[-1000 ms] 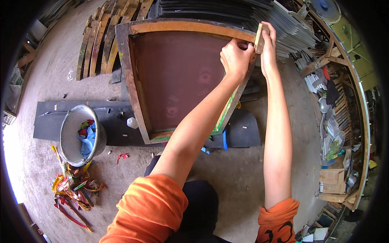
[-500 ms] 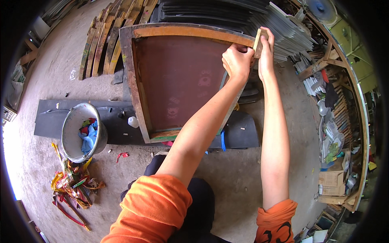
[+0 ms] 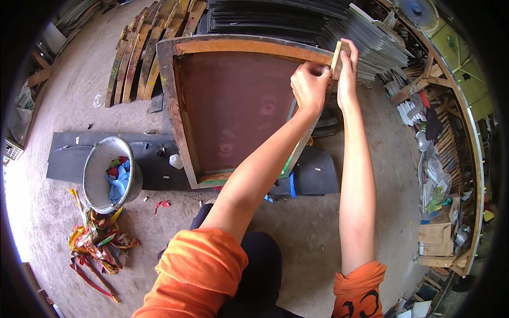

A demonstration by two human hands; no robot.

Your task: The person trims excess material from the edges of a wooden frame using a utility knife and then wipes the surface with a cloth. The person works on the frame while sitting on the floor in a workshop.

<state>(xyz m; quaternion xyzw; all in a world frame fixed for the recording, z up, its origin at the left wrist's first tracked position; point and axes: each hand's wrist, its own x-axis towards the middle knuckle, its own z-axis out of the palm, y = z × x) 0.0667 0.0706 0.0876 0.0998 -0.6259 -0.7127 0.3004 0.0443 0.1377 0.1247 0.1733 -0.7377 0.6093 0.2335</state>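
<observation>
A wooden screen-printing frame [image 3: 249,45] stands tilted in front of me, its dark reddish mesh [image 3: 233,100] showing faint pale bear-like prints. At its upper right corner my right hand [image 3: 347,74] holds a small wooden block [image 3: 336,59], fingers over the block's top and outer side. Just left of the block, my left hand [image 3: 309,87] is closed at the inner side of the same corner, thumb and forefinger bent toward the block. Whatever those fingers grip is hidden by the hand. My left forearm crosses the frame's lower right part.
A bucket [image 3: 87,177] with blue and red cloths stands on a black board [image 3: 61,159] at left, beside a small white bottle [image 3: 176,161]. Coloured scraps [image 3: 101,238] lie below it. Wooden frames [image 3: 132,58] lean behind; black sheets [image 3: 260,18] are stacked at the back. Shelving [image 3: 474,159] lines the right.
My left hand's thumb and forefinger have shifted and turned slightly beside the block. The right hand keeps its hold on the block, and the whole view has shifted a little.
</observation>
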